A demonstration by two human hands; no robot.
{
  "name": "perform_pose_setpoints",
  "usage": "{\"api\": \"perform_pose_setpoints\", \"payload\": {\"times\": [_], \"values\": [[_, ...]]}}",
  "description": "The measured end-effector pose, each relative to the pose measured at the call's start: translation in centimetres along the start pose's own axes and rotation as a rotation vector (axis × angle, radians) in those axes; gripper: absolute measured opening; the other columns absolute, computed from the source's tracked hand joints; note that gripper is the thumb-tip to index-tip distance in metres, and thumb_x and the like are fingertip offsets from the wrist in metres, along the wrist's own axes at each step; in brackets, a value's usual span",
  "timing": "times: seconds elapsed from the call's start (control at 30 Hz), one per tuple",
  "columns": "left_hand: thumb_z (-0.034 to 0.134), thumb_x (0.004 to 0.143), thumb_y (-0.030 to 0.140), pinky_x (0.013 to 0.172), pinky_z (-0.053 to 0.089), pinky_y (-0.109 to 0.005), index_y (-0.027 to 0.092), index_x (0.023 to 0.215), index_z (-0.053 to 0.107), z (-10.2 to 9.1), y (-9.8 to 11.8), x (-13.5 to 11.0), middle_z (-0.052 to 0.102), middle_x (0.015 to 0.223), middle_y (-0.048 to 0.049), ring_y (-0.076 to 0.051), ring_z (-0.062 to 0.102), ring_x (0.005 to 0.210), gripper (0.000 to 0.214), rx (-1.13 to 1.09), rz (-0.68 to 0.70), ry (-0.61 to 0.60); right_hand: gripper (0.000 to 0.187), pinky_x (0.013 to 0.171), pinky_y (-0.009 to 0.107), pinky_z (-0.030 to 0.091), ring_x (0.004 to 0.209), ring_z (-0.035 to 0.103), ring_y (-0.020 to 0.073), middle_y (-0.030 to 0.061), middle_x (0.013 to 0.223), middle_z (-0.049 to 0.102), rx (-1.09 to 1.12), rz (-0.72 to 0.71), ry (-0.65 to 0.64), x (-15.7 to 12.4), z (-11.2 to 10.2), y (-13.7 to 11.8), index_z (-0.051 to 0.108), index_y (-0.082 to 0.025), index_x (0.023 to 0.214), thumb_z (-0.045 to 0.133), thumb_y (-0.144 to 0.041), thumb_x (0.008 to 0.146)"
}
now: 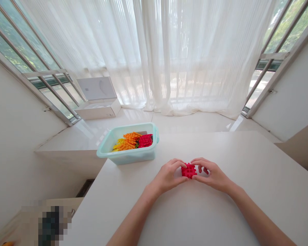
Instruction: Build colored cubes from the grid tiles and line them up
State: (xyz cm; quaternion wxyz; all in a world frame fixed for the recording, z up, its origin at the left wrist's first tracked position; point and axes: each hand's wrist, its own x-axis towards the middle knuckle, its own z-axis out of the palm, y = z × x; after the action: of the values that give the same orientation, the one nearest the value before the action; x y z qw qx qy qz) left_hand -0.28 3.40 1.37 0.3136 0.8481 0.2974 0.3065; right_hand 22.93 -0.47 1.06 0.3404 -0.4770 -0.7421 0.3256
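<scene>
Between my two hands, low over the white table (202, 218), is a red plastic interlocking block (189, 170) with notched edges and a window-like grid. My left hand (171, 175) grips its left side, thumb at the near edge and fingers at the far edge. On the right side my right hand (210, 175) holds it too, with thumb and index finger at its edges and the other fingers curled. Whether the block rests on the table I cannot tell. Beyond my left hand stands a light-blue plastic bin (133, 158) with yellow, orange and red notched pieces (133, 140) inside.
An open white box (100, 109) sits on the window ledge (169, 123) at the back left. White curtains (156, 58) hang behind, with barred windows at both sides. The table's left edge runs beside the bin. A blurred dark patch lies at lower left.
</scene>
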Motion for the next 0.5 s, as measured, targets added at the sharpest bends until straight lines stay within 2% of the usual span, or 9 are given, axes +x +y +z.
{"api": "perform_pose_setpoints", "payload": {"times": [0.1,0.2,0.5], "values": [[0.077,0.076,0.025,0.096,0.051,-0.034,0.023,0.104,0.064,0.18,-0.13,-0.09,0.064,0.118,-0.0071,-0.021,0.064,0.107,0.031,-0.030,-0.011,-0.030,0.031,0.062,0.030,0.049,0.073,0.054,0.0156,0.0061,0.115,0.064,-0.004,0.011,-0.009,0.04,0.09,0.10,0.065,-0.028,0.112,0.069,-0.028,0.081],[0.074,0.078,0.022,0.097,0.051,-0.035,0.023,0.102,0.064,0.29,-0.11,-0.16,0.064,0.119,-0.0073,-0.021,0.064,0.107,0.026,-0.043,-0.008,-0.050,0.029,0.063,0.031,0.050,0.072,0.055,0.0156,0.0065,0.115,0.064,-0.004,0.013,-0.012,0.07,0.16,0.19,0.066,-0.027,0.109,0.070,-0.029,0.080],[0.072,0.080,0.018,0.097,0.049,-0.031,0.022,0.101,0.066,0.23,-0.48,-0.01,0.066,0.118,-0.0064,-0.019,0.065,0.106,0.022,-0.125,0.009,-0.037,0.031,0.070,0.033,0.053,0.074,0.056,0.0157,0.0065,0.116,0.063,-0.039,-0.030,-0.011,0.03,0.54,0.66,0.063,-0.027,0.112,0.069,-0.028,0.081]]}}
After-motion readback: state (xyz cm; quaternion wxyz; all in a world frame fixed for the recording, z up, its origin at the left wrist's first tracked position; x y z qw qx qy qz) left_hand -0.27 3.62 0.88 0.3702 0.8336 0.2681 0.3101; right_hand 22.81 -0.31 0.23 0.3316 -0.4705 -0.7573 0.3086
